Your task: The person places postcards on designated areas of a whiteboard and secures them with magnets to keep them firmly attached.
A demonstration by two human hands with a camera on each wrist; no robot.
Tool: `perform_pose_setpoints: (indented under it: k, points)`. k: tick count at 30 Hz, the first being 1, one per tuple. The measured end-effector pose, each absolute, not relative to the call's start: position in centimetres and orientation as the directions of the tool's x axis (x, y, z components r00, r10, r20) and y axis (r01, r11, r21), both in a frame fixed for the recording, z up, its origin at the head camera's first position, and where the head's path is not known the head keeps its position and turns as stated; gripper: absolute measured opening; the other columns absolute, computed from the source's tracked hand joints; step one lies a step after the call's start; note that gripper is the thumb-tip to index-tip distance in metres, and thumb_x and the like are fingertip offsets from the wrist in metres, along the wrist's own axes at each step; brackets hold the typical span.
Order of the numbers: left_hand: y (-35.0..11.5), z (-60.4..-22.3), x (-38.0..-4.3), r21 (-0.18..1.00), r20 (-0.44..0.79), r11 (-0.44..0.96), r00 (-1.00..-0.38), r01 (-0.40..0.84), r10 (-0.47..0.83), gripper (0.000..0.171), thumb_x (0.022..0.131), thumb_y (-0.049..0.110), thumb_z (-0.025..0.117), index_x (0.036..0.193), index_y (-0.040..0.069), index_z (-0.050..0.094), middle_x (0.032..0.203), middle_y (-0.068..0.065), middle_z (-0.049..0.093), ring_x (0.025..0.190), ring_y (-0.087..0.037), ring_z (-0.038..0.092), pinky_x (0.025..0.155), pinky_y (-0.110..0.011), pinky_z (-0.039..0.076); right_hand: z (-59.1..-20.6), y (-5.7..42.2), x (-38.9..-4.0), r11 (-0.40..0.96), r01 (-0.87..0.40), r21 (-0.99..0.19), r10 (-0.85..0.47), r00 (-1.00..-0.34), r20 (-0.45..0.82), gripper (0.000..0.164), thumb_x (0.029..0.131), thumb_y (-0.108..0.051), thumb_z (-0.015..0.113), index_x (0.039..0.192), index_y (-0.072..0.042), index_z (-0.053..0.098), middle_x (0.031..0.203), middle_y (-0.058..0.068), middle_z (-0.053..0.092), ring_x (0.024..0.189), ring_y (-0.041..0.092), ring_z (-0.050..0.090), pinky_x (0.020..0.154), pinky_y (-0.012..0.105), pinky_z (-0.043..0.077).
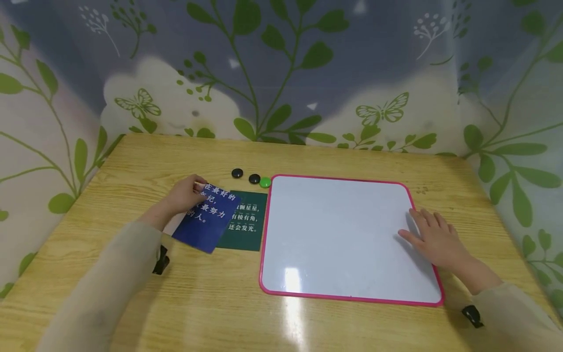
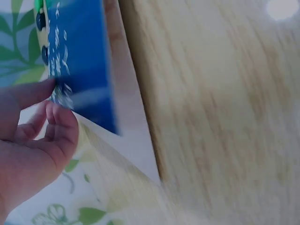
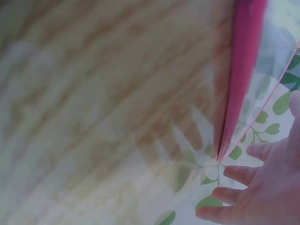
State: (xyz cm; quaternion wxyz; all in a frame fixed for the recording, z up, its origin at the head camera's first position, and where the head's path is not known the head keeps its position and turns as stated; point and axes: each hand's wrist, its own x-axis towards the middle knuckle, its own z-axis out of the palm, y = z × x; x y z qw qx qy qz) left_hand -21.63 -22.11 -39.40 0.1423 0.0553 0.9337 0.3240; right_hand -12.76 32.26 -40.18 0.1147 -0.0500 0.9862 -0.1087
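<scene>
A blue card [image 1: 206, 220] with white Chinese characters is pinched at its upper left by my left hand [image 1: 182, 195]. In the left wrist view, thumb and fingers meet at the edge of the blue card [image 2: 89, 61], and a pale sheet [image 2: 133, 108] lies beneath it. A dark green card [image 1: 246, 234] with white characters is partly covered by the blue one. To its right lies a whiteboard [image 1: 343, 234] with a pink rim. My right hand [image 1: 440, 242] is over the board's right edge, fingers spread and holding nothing; whether it touches the board I cannot tell.
Two black round pieces [image 1: 237, 173] and a green round piece [image 1: 265, 182] sit behind the green card, the green one beside the board's corner. Everything rests on a wooden table [image 1: 211, 298]. A curtain [image 1: 281, 63] with leaf and butterfly prints hangs behind and at both sides.
</scene>
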Motion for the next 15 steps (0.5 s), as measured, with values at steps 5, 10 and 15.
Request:
perform_pose_setpoints:
  k: [5, 10, 15]
  points:
    - [-23.2, -39.3, -21.6, 0.723, -0.252, 0.686, -0.956, -0.084, 0.148, 0.040, 0.094, 0.007, 0.051, 0.130, -0.008, 0.046, 0.114, -0.025, 0.053, 0.086, -0.021, 0.055, 0.065, -0.022, 0.046, -40.3, 32.6, -12.8, 0.971, -0.070, -0.228, -0.120, -0.969, -0.215, 0.083, 0.093, -0.060, 0.037, 0.144, 0.004, 0.021, 0.143, 0.038, 0.018, 0.127, 0.061, 0.013, 0.098, 0.075, 0.011]
    - [-23.9, -39.0, -21.5, 0.795, -0.324, 0.575, -0.937, -0.193, 0.134, 0.044, 0.097, 0.011, 0.048, 0.138, -0.002, 0.041, 0.128, -0.023, 0.048, 0.100, -0.020, 0.053, 0.083, -0.027, 0.049, -40.6, 33.0, -12.8, 0.971, -0.091, -0.220, -0.138, -0.967, -0.212, 0.081, 0.093, -0.058, 0.039, 0.144, 0.003, 0.023, 0.143, 0.037, 0.020, 0.126, 0.061, 0.015, 0.095, 0.077, 0.012]
    - [-24.0, -38.3, -21.4, 0.856, -0.370, 0.434, -0.920, -0.282, 0.133, 0.049, 0.098, 0.014, 0.045, 0.144, 0.001, 0.032, 0.141, -0.022, 0.038, 0.119, -0.023, 0.046, 0.108, -0.040, 0.036, -40.7, 33.4, -12.7, 0.969, -0.108, -0.220, -0.163, -0.955, -0.249, 0.081, 0.093, -0.057, 0.040, 0.146, 0.001, 0.019, 0.147, 0.033, 0.018, 0.128, 0.062, 0.013, 0.093, 0.079, 0.009]
